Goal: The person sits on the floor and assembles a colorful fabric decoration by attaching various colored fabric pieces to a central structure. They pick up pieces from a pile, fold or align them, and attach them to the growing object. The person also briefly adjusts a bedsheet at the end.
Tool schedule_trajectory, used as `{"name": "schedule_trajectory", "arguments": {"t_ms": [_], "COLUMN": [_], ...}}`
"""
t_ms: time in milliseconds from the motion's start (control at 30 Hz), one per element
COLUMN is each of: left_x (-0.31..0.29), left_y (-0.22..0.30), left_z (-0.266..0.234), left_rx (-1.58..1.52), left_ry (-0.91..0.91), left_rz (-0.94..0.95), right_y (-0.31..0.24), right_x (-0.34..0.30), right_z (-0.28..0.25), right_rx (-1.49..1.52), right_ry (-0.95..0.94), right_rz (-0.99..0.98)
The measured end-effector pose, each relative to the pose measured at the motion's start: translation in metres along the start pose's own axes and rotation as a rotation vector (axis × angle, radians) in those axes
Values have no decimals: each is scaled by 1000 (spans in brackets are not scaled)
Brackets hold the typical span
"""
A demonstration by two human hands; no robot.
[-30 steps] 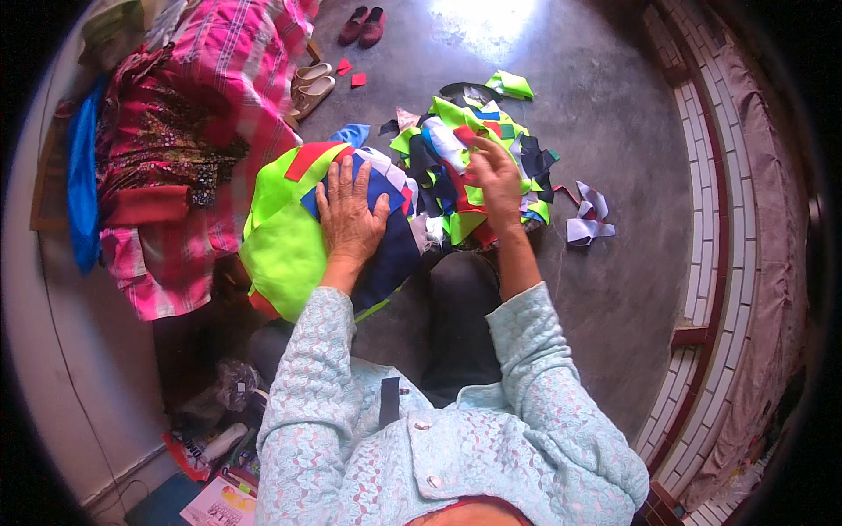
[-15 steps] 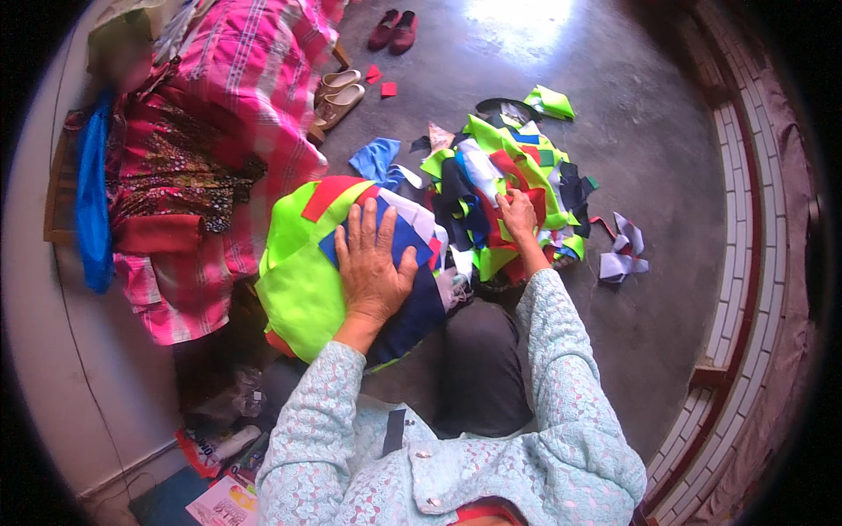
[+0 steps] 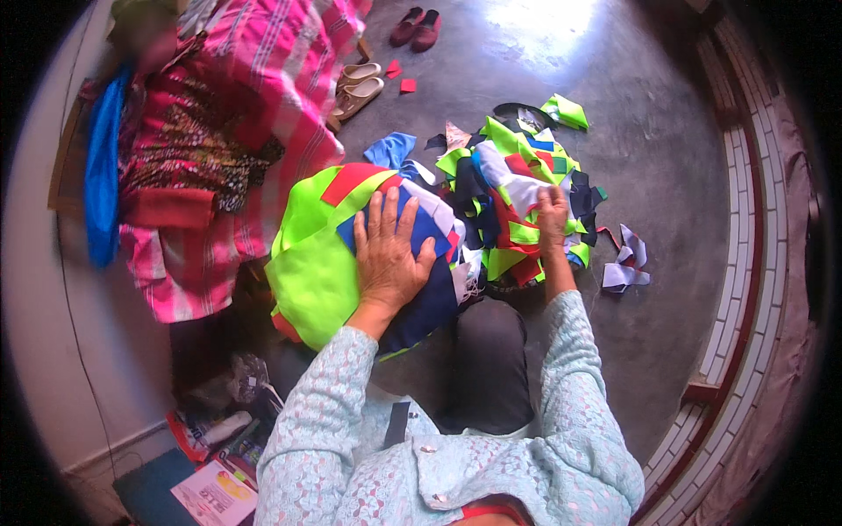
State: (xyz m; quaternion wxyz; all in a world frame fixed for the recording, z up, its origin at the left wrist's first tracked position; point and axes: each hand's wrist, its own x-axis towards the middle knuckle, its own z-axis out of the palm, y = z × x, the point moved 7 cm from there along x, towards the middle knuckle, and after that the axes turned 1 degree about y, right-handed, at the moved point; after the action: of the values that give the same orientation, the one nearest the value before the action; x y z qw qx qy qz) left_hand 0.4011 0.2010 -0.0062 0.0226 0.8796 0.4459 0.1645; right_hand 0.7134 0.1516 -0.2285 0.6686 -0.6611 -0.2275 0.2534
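Pressing down on a rounded heap of layered cloth (image 3: 311, 272), the left hand (image 3: 390, 263) lay flat across a blue patch (image 3: 424, 226), its fingers straight and slightly spread, with the thumb set apart. The heap, mostly lime green with a navy panel (image 3: 421, 320) along its right side, sat at the person's left, beside the dark-trousered knee (image 3: 491, 359), and a red strip (image 3: 349, 182) crossed its upper edge. The right hand (image 3: 553, 215) was at the right side of a scrap pile (image 3: 491, 215), its fingers bunched together and seemingly pinching the end of a white scrap (image 3: 524, 188); the exact hold of the thumb could not be told. The pile stood on the grey floor (image 3: 658, 175), with a dark curved rim (image 3: 506, 110) showing at its far edge. A pale folded scrap (image 3: 624, 267) lay apart, toward the floor's right edge. Good handling here, as judged from this view, called for steady, even pressure from the left palm so that the blue patch did not crease or slip, and for a light grip near the white scrap's end, lifting it gently so that the tangled neighbours stayed put.
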Motion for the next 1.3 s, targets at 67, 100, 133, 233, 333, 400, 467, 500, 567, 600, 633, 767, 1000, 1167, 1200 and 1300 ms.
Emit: {"name": "schedule_trajectory", "arguments": {"t_ms": [67, 100, 133, 233, 333, 400, 467, 500, 567, 600, 633, 767, 1000, 1167, 1200, 1300], "left_x": [0, 0, 0, -4, -6, -7, -8, -8, -4, -2, -4, -71, -138, -143, -152, -180], "left_y": [0, 0, 1, -3, -4, -9, -14, -17, -34, -43, -43, -51, -15, -64, -82, -118], "left_z": [-1, -2, -2, -3, -2, 3, 4, 5, 4, -5, -27, -74, -63, -99, -84, -42], "left_rx": [8, 4, -6, -20, -26, -23, -97, -138, -404, -554, -704, -1128, -2208, -1939, -1838, -1542], "left_ry": [17, 35, 45, 66, 88, 89, 85, 83, 104, 201, 290, 367, -121, 113, 89, 64], "left_rz": [2, 10, 15, 9, 1, -11, -26, -34, -91, -84, -74, -427, -340, -445, -554, -759], "right_y": [-50, -83, -104, -154, -179, -194, -206, -211, -224, -228, -233, -256, -291, -230, -208, -153], "right_x": [-14, -26, -38, -81, -122, -150, -171, -181, -197, -203, -210, -230, -277, -291, -295, -313], "right_z": [-6, -12, -17, -21, -26, -19, -16, -12, -3, 1, 4, 34, 121, 160, 163, 162], "right_rx": [190, 255, 343, 491, 518, 672, 727, 728, 734, 732, 741, 794, 882, 501, 379, 143], "right_ry": [-17, -18, -25, -72, -144, -195, -286, -280, -348, -373, -401, -544, -711, -869, -804, -848], "right_rz": [0, -43, -38, -9, -47, 16, 47, 71, 85, 91, 92, 128, 163, 271, 341, 416]}}
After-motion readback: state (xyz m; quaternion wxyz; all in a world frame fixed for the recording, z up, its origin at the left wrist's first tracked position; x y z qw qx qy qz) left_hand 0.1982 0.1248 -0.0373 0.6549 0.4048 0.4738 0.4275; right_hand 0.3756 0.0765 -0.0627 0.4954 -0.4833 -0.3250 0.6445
